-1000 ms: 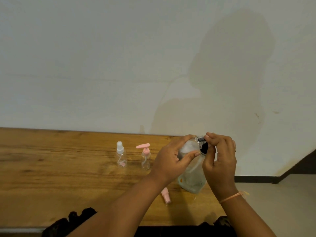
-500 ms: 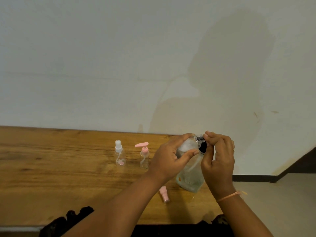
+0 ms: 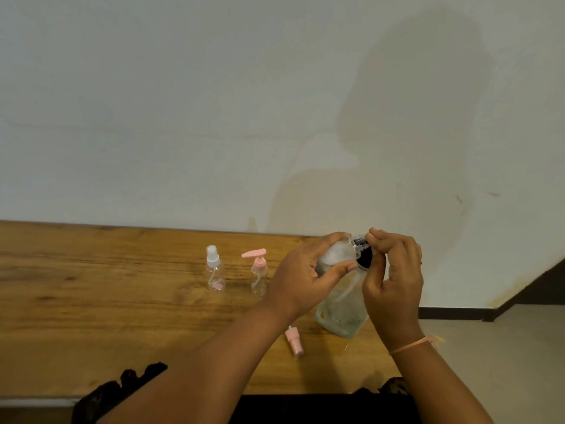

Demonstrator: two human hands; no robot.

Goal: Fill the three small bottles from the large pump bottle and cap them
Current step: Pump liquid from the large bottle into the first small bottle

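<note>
At the table's (image 3: 91, 316) edge, your left hand (image 3: 301, 276) still grips the bottle (image 3: 342, 313); right hand (image 3: 394, 283) still pinches its cap (image 3: 364, 258), not yet off.

Rectangular brown wooden desk (image 3: 91, 301): warm brown, darker streaky grain, dark knots toward left edge. Large clear plastic bottle (image 3: 342, 313) by right edge: see-through, faint grey-green tint, black collar (image 3: 365, 258) at neck. Small clear bottle with white spray cap (image 3: 215, 276), pink bit inside at base. Small clear bottle with pink pump top (image 3: 259, 278). Loose pink plastic cap (image 3: 295, 342) toward front edge. Thin peach-orange wristband (image 3: 409, 345). Black lacy fabric (image 3: 122, 384) at front edge. Off-white painted wall (image 3: 183, 102): grey shadow, yellowish stains. Black skirting (image 3: 452, 313), beige floor (image 3: 504, 362)
</note>
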